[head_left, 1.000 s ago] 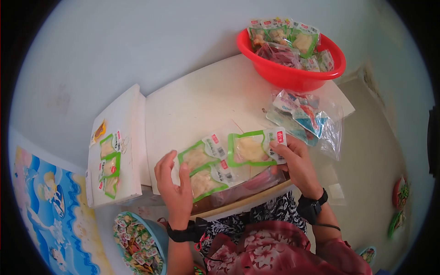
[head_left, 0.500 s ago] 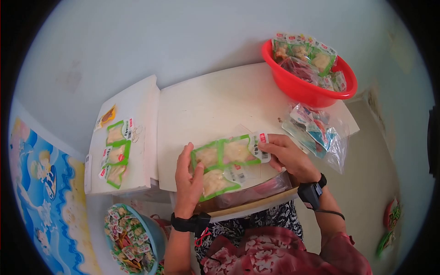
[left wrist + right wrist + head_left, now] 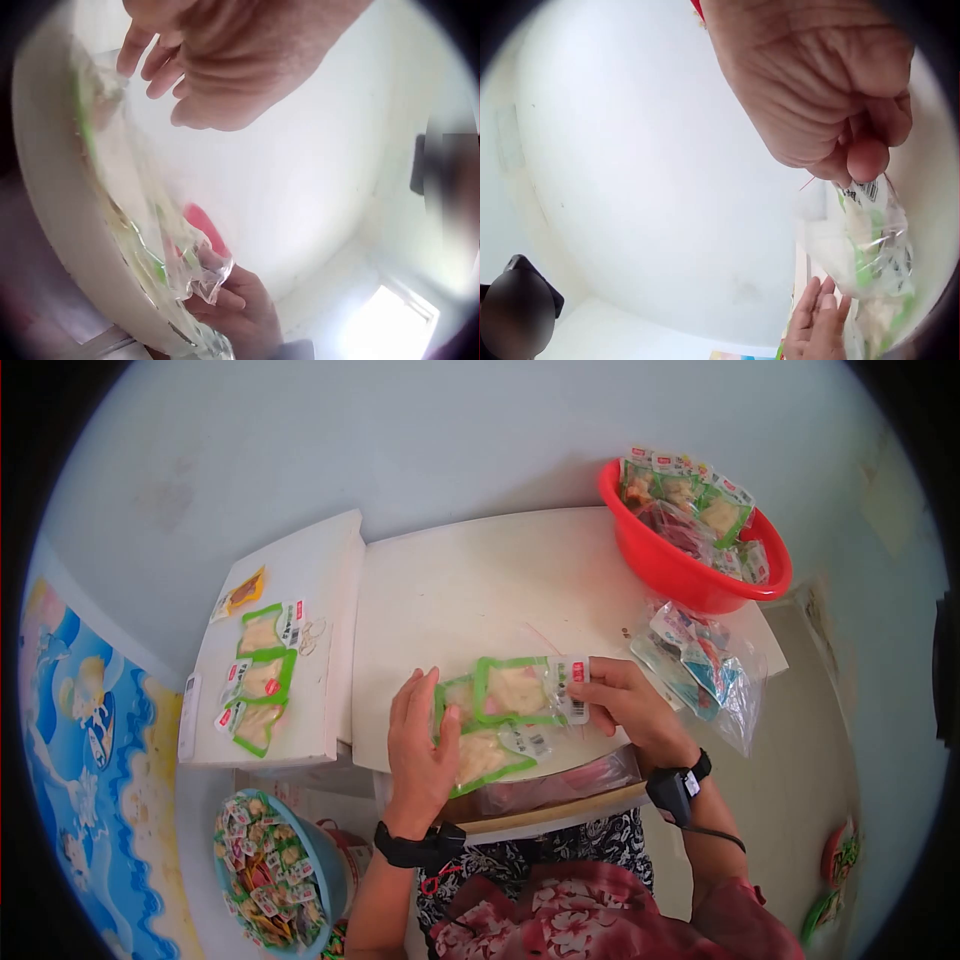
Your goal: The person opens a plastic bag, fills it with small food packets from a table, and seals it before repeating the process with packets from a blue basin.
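Note:
My right hand pinches the printed end of a green-edged clear packet with pale food inside. This packet overlaps a similar packet, and another packet lies below them at the front of the white table. Beside their left edges is my left hand, fingers spread and relaxed, gripping nothing; whether its thumb touches a packet I cannot tell. In the left wrist view the left hand has loose fingers. The right wrist view shows the right hand at the packet's printed end.
A red basin of packets stands at the back right, with a clear bag of blue-and-white packs before it. Several packets lie on the left stand. A blue tub is on the floor; an open drawer is at the front.
My right hand has moved its packet left, from beside the other packets to partly over the upper one. The left hand remains at their left side. The head view has shifted.

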Action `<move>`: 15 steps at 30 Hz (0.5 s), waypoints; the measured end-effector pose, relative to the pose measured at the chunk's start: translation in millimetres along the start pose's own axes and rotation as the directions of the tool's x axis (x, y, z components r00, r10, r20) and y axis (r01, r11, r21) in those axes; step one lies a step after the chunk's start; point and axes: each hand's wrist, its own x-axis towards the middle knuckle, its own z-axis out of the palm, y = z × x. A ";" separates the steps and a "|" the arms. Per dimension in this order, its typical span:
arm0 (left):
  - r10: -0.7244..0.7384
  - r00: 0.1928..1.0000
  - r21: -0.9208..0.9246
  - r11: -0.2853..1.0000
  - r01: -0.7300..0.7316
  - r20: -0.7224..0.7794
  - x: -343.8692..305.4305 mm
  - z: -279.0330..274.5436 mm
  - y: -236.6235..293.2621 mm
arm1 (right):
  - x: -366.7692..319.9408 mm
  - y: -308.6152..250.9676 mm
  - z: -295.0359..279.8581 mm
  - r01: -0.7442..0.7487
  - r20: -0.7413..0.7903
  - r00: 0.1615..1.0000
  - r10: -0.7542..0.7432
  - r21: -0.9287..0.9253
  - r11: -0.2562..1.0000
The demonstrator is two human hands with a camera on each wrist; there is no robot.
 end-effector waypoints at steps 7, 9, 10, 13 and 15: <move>0.156 0.983 0.167 0.971 -0.171 0.100 27.9 6.8 100.8 | -4.1 -10.0 2.7 -0.032 -0.041 0.999 0.033 0.009 0.999; 0.136 0.982 0.217 0.963 -0.162 0.130 33.3 17.6 107.9 | -5.7 -11.5 4.6 -0.036 -0.059 0.998 0.039 0.039 0.999; 0.108 0.983 0.243 0.959 -0.142 0.149 35.4 25.1 103.6 | -6.8 -10.3 0.8 -0.041 -0.062 0.997 0.046 0.086 0.995; 0.120 0.980 0.293 0.942 -0.164 0.162 36.4 42.0 93.0 | -5.9 2.0 -16.5 -0.049 -0.016 0.999 0.051 0.130 0.990; 0.216 0.967 0.266 0.932 -0.246 0.137 38.1 48.9 91.9 | -6.8 0.8 -17.4 -0.044 0.003 0.999 0.044 0.089 0.995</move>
